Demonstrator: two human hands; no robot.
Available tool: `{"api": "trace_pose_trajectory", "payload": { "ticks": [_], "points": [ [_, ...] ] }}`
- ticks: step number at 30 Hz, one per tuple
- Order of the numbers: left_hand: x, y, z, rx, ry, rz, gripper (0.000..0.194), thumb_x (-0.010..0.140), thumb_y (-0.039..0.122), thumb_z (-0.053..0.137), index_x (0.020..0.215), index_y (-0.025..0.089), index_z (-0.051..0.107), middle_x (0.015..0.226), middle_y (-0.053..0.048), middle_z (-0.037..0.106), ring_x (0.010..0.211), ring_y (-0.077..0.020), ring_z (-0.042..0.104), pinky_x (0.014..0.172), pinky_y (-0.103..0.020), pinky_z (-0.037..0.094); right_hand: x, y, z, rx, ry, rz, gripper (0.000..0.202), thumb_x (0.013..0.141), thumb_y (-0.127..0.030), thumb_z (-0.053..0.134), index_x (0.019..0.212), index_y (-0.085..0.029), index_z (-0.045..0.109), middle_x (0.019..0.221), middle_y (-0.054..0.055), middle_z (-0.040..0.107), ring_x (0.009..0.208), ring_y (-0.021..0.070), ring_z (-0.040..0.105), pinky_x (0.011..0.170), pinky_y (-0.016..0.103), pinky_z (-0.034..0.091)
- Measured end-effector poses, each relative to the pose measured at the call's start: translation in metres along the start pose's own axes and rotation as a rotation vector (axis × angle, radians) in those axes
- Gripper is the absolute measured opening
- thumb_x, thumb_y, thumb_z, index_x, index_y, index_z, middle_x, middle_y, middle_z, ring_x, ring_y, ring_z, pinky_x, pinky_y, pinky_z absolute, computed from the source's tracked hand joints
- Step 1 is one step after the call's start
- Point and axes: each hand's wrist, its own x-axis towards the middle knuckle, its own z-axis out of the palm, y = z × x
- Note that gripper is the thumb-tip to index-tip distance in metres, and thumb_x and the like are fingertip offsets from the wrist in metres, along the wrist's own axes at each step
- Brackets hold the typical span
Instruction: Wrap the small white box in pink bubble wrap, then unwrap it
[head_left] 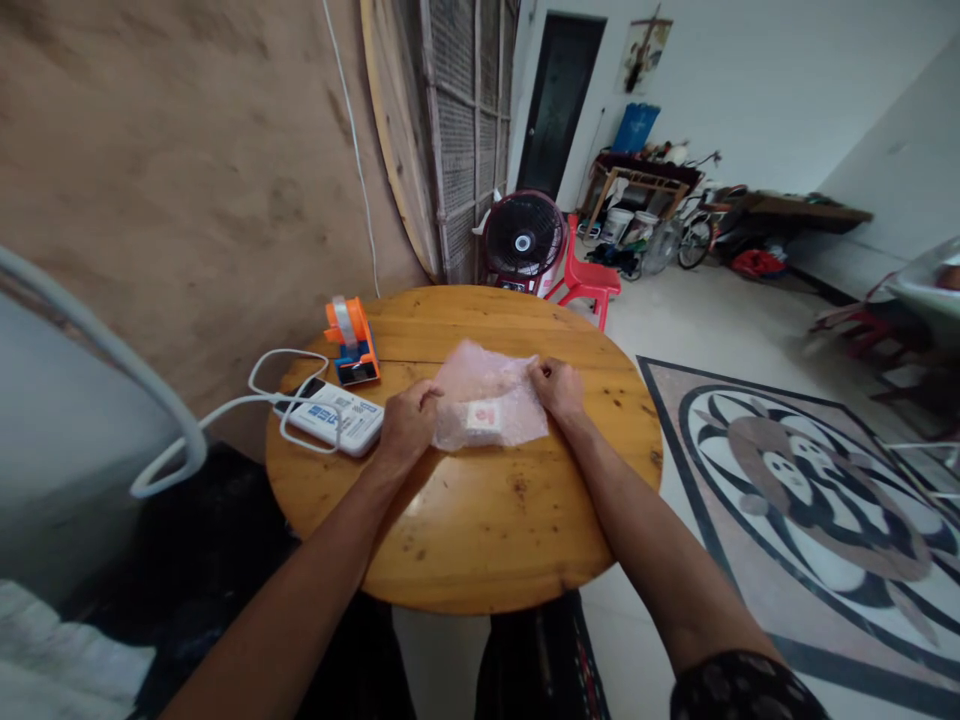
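Observation:
A sheet of pinkish, see-through bubble wrap lies on the round wooden table. On its near part sits a small white box with a red mark on top; a layer of the wrap may cover it, but I cannot tell. My left hand is closed at the sheet's left edge, thumb and fingers pinched together. At the right edge my right hand has its fingers curled on the bubble wrap. The far left corner of the sheet is blurred.
Left on the table are an orange and blue tape dispenser and a white power bank with a looped white cable. A fan and a red plastic chair stand beyond the table. A wall borders the left side.

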Motion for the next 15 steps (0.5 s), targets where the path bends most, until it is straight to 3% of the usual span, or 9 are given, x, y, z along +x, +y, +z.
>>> {"api": "trace_pose_trajectory", "payload": {
  "ticks": [3,7,11,15],
  "points": [
    [0.0007,0.0024,-0.0011,0.066,-0.025,0.021,0.034,0.083,0.021,0.043,0.101,0.017,0.072,0.099,-0.007,0.074,0.091,-0.0208,0.067,0.082,-0.029,0.049,0.0,0.0007,0.0008,-0.039,-0.01,0.001,0.024,0.084,-0.034,0.051,0.08,-0.018,0.069,0.082,0.01,0.072,0.076,0.0227,0.065,0.065,0.028,0.042],
    [-0.0018,0.003,0.0004,0.268,-0.03,0.038,0.035,0.084,0.025,0.047,0.107,0.017,0.072,0.096,-0.009,0.072,0.085,-0.0228,0.066,0.079,-0.031,0.049,-0.0008,0.0015,-0.003,-0.093,-0.02,-0.011,0.02,0.082,-0.03,0.052,0.09,-0.019,0.067,0.084,0.009,0.072,0.078,0.0227,0.065,0.067,0.029,0.044],
    [-0.0066,-0.0001,0.0022,0.453,0.077,0.217,0.027,0.083,0.02,0.05,0.098,0.019,0.073,0.103,-0.011,0.062,0.096,-0.025,0.058,0.081,-0.033,0.047,-0.0015,0.0013,-0.0063,-0.103,-0.039,-0.032,0.02,0.082,-0.028,0.051,0.093,-0.02,0.065,0.088,0.009,0.072,0.079,0.0229,0.065,0.07,0.03,0.045],
    [-0.0088,-0.0013,0.0017,0.544,0.093,0.33,0.024,0.083,0.018,0.051,0.089,0.019,0.074,0.094,-0.011,0.061,0.094,-0.0265,0.055,0.083,-0.036,0.046,-0.0018,0.0023,-0.0054,-0.038,-0.031,-0.06,0.022,0.078,-0.021,0.049,0.093,-0.019,0.065,0.087,0.01,0.071,0.08,0.024,0.064,0.073,0.032,0.045]
  ]
}}
